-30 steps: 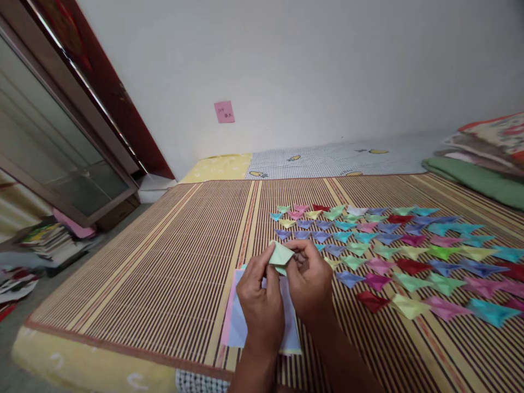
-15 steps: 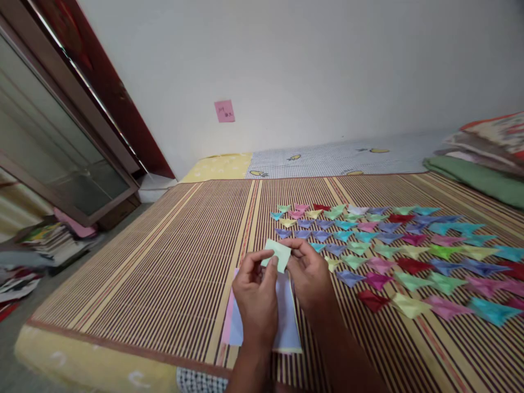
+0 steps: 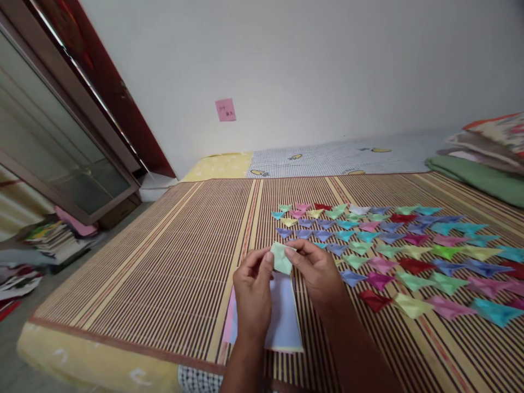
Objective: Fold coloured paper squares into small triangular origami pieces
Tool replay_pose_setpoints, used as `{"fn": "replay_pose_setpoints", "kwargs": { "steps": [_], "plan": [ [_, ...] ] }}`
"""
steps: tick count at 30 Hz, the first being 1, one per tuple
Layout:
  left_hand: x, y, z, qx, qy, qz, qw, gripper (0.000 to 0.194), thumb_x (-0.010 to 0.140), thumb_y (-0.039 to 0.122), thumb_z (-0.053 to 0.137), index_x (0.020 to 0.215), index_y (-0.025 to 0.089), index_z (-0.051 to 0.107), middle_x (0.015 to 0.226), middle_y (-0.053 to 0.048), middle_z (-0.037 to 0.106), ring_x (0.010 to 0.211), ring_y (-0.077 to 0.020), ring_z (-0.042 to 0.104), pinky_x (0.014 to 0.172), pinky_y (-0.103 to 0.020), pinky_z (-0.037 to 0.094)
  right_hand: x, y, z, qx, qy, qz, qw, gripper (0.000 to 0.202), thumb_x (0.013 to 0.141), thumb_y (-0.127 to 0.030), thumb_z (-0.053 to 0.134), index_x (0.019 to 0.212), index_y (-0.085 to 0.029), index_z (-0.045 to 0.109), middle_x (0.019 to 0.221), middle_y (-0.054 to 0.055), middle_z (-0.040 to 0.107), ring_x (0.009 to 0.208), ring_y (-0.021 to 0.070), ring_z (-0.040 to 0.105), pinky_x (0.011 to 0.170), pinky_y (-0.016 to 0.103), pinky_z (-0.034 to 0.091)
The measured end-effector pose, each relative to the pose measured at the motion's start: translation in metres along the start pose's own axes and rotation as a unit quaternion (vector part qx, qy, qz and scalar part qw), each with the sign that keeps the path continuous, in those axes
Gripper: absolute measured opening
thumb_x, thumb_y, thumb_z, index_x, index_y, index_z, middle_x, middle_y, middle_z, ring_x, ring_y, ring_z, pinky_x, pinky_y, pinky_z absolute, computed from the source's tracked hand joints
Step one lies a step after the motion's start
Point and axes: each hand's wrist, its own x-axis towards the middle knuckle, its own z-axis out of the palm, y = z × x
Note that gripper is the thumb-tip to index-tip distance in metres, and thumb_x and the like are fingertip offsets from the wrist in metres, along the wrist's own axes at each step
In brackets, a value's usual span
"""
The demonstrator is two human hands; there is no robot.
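A small folded square of pale green paper is held up between my two hands. My left hand pinches its left edge between thumb and fingers. At the upper right corner, my right hand grips it with the thumb on top. Below them lies a stack of paper sheets, lavender on top with pink showing at the left, partly hidden by my left hand and wrist. To the right, rows of folded paper pieces in many colours lie on the striped mat.
A pink note with writing sticks to the white wall. Folded bedding is piled at the far right. On the left stand a glass-panelled door and a pile of books beyond the bed's edge.
My right thumb has come onto the front of the green paper, and my left thumb has drawn back to its left edge. The paper has turned slightly and shifted a little right.
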Motion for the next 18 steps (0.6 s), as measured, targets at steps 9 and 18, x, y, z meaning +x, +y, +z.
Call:
{"fn": "replay_pose_setpoints", "kwargs": {
  "steps": [9,18],
  "plan": [
    [0.0038,0.0017,-0.0043,0.010,-0.018,-0.012,1.000,0.032,0.091,0.043,0.070,0.072,0.017,0.071,0.062,0.003,0.055,0.059,-0.0121,0.049,0.057,-0.023,0.039,0.0004,-0.0042,-0.0043,-0.092,-0.022,-0.068,0.993,0.017,0.088,-0.037,0.072,0.088,-0.022,0.077,0.079,0.002,0.075,0.071,0.0191,0.068,0.066,0.031,0.053],
    [-0.0017,0.0035,-0.0014,0.075,0.003,0.040,0.996,0.023,0.093,0.037,0.067,0.080,0.019,0.074,0.067,0.001,0.061,0.065,-0.0144,0.055,0.061,-0.023,0.043,-0.0024,-0.0070,-0.0037,-0.168,-0.053,-0.148,0.973,0.013,0.092,-0.030,0.067,0.089,-0.021,0.076,0.078,0.001,0.069,0.072,0.0176,0.064,0.065,0.030,0.050]
  ]
}}
